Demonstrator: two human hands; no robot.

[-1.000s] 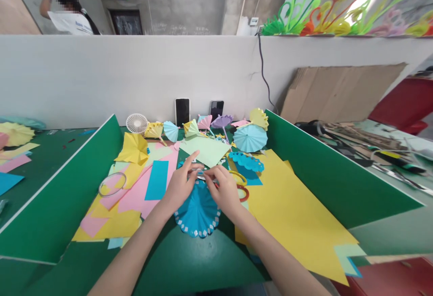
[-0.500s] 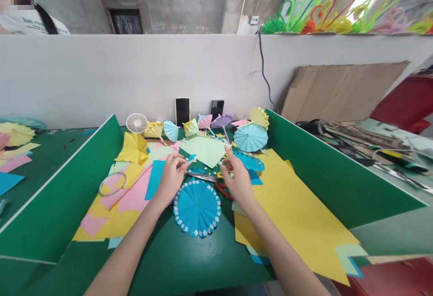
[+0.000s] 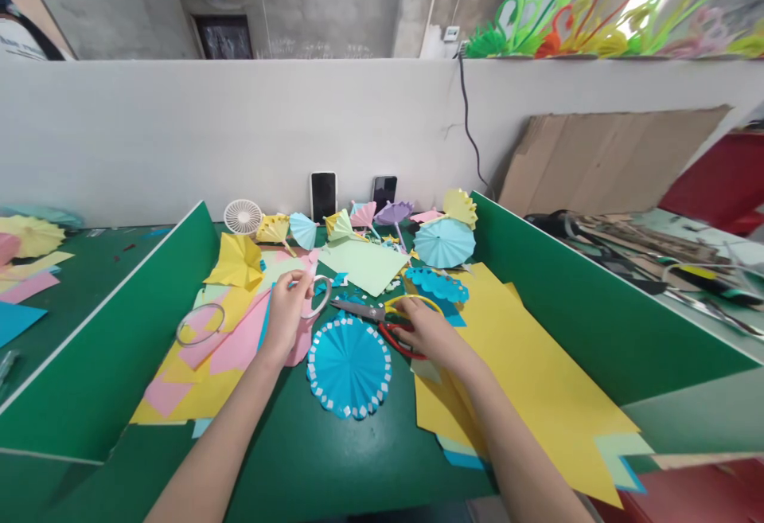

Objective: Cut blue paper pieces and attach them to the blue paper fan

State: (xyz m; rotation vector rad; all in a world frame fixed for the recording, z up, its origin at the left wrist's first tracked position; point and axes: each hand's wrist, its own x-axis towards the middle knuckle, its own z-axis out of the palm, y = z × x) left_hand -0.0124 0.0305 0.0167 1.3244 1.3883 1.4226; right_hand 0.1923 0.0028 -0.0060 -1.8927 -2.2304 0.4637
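A round blue pleated paper disc (image 3: pixel 349 364) with a white-checked edge lies on the green table (image 3: pixel 334 459) between my hands. My left hand (image 3: pixel 287 310) is closed on a clear tape ring (image 3: pixel 321 297), held just above the pink paper (image 3: pixel 239 344). My right hand (image 3: pixel 428 333) is curled over the yellow and red handles of a pair of scissors (image 3: pixel 382 318). The blades point left, above the disc.
Large yellow sheets (image 3: pixel 525 380) lie to the right. Pink, yellow and blue sheets and a second clear ring (image 3: pixel 200 324) are on the left. Paper fans, a small white fan (image 3: pixel 242 216) and two phones (image 3: pixel 323 195) line the back. Green dividers (image 3: pixel 573 300) flank both sides.
My hands left the middle above the disc. The left went left and picked up the tape ring. The right came down onto the scissors' handles. The person behind the wall moved out left.
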